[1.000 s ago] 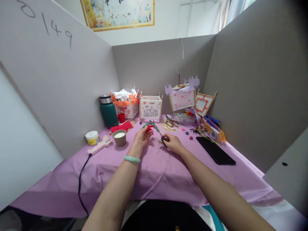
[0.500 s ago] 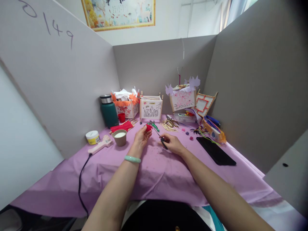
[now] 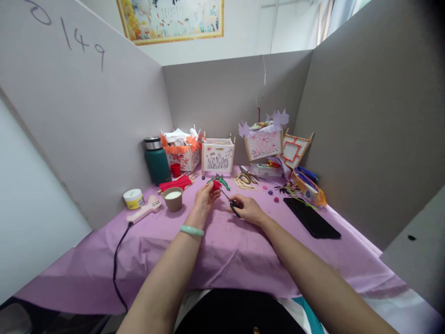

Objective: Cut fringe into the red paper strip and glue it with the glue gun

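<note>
My left hand (image 3: 206,198) pinches a small bunched piece of red material (image 3: 216,185) with a frayed edge; whether it is paper or cloth I cannot make out. My right hand (image 3: 247,208) is closed round the black handles of a pair of scissors (image 3: 235,209). The blades point up and left, with their tips close to the red piece. Just beyond my left hand lie green-handled pliers (image 3: 222,182). Small dark and red scraps are scattered on the purple tablecloth (image 3: 222,236) below both hands.
At left are a glue gun (image 3: 146,211), a beige cup (image 3: 173,200), a white jar (image 3: 133,198), a teal bottle (image 3: 158,164) and red strips (image 3: 176,183). Decorated box lanterns (image 3: 218,157) line the back. A black phone-like slab (image 3: 312,218) lies at right.
The scissors have turned slightly in my right hand, and their handles sit a little further left. My left hand and the red piece have shifted very slightly right.
</note>
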Demonstrator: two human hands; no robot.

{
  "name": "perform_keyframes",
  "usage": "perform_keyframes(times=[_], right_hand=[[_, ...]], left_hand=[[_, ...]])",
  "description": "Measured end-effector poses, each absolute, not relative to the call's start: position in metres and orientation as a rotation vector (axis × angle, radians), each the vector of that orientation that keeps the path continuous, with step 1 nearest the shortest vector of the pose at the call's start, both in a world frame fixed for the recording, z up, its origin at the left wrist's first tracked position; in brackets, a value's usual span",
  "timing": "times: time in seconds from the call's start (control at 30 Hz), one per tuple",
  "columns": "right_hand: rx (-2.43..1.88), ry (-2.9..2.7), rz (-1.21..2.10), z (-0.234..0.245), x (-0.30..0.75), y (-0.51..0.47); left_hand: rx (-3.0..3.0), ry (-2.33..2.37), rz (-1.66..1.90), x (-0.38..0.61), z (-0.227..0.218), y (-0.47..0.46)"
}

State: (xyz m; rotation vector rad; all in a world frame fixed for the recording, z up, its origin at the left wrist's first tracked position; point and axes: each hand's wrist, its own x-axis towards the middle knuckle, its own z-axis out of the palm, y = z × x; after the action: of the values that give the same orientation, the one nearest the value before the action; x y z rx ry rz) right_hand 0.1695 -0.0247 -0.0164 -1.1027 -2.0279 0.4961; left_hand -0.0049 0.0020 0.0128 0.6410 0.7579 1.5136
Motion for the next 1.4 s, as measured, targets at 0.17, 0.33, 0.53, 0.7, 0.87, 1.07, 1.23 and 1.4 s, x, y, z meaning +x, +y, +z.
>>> perform_keyframes(times=[0.17,0.33,0.53,0.7,0.87,1.07,1.23,1.4], right_hand=[[-1.113,-2.029,0.478,-0.0166,0.1698,-0.0244],[-1.126,-2.024,0.468,-0.016,0.169,-0.0251],[-1.148,-2.01,0.483,-0.0157,0.1682,-0.0258],[-1.137,-2.014,0.452,-0.0166,0.1688,-0.0249],[-1.133,-2.012,0.459,-0.0159,0.1678,-0.0263],[-1.147,-2.009,0.461,-0.0153,0.167,-0.027],[-1.154,-2.016,0.442,-0.0154,0.1672,-0.0275],[-1.161,-2.017,0.432,-0.0147,0.1669,-0.028]], left_hand=[[0.657,0.788,1.495,-0.0051,0.0138,0.0005],[0.657,0.774,1.499,-0.0046,0.0139,0.0001],[0.644,0.766,1.5,-0.0043,0.0118,0.0025],[0.654,0.775,1.49,-0.0045,0.0122,0.0021],[0.667,0.786,1.492,-0.0043,0.0119,0.0013],[0.674,0.775,1.488,-0.0042,0.0109,0.0019],[0.669,0.779,1.477,-0.0042,0.0106,0.0025],[0.663,0.773,1.466,-0.0046,0.0104,0.0023]])
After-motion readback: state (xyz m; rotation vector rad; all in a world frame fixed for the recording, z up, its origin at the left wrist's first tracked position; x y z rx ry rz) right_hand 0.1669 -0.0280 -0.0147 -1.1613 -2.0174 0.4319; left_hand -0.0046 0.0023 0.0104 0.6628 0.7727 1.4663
